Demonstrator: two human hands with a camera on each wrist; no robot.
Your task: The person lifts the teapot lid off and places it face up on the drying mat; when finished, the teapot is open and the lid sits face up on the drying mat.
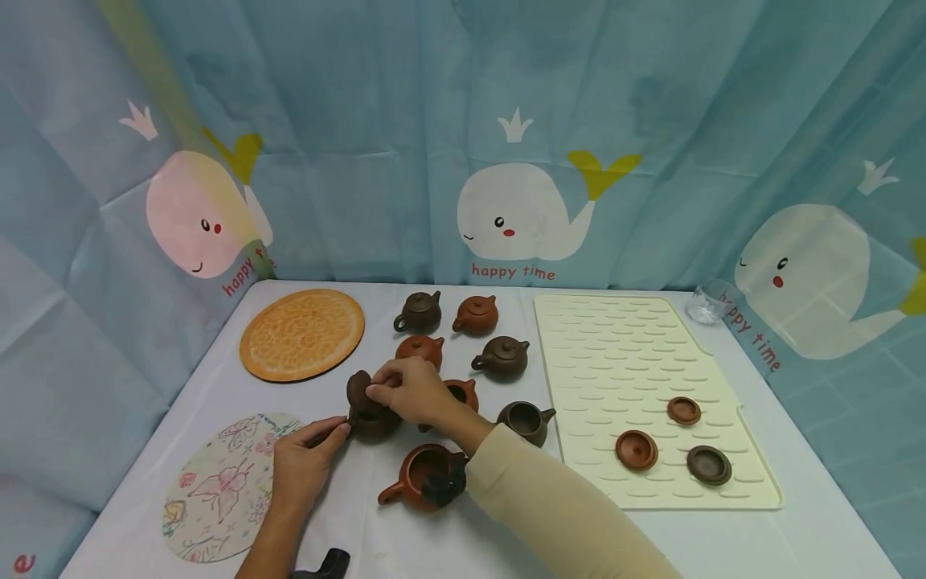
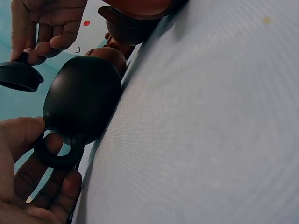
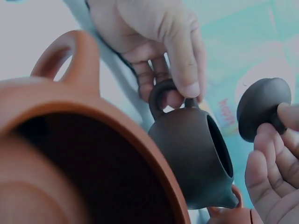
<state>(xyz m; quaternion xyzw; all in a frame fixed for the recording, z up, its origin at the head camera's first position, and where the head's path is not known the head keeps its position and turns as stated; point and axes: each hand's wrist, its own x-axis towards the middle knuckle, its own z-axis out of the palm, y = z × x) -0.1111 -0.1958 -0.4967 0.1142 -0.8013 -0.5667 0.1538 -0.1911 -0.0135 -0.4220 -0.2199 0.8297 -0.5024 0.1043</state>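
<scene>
At the left-centre of the table stands a dark brown clay teapot [image 1: 374,428], its mouth uncovered. My left hand [image 1: 307,462] pinches the ring handle [image 2: 58,161] between thumb and fingers. My right hand [image 1: 412,394] holds the dark lid [image 3: 260,105] by its knob. The lid is tilted on edge, raised above the teapot's mouth and apart from it in both wrist views. Close to my right forearm are a lidless reddish teapot [image 1: 418,466], a second lidless reddish one [image 1: 463,392], partly hidden by the hand, and a lidless dark teapot [image 1: 526,420].
Several lidded teapots, including a dark one [image 1: 502,356], stand farther back. Three loose lids, one dark [image 1: 709,465], lie on the cream mat [image 1: 600,354] at right. An orange round mat [image 1: 300,334], a floral round mat [image 1: 217,490] and a clear glass [image 1: 707,304] are also there.
</scene>
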